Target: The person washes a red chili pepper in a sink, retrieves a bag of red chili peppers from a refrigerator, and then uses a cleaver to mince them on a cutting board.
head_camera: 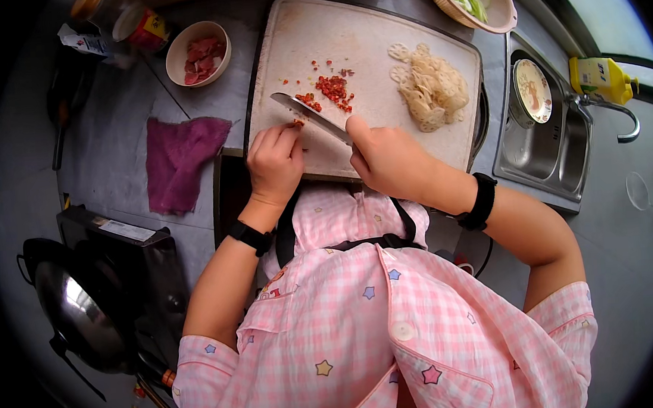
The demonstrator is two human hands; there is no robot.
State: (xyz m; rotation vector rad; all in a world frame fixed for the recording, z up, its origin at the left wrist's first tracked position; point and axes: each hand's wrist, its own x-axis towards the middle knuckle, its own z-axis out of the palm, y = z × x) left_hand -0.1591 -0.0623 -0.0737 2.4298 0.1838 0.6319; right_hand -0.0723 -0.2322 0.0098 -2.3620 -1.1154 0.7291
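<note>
My right hand (382,153) grips the handle of a kitchen knife (315,115), its blade angled to the upper left over the cutting board (372,33). Close to the blade, my left hand (279,156) pinches a small piece of red chili (298,122) at the board's near left edge. Chopped red chili (333,88) lies in a loose pile just beyond the blade, with a few bits scattered around it. On the board's right side rests a heap of sliced lotus root (434,88).
Left of the board are a bowl of sliced meat (203,60), a purple cloth (184,162), a jar (142,27) and a wok (80,309) by the stove (133,255). To the right are a basket of cut green vegetables (497,11), a sink (570,161) holding dishes and a yellow bottle (605,80).
</note>
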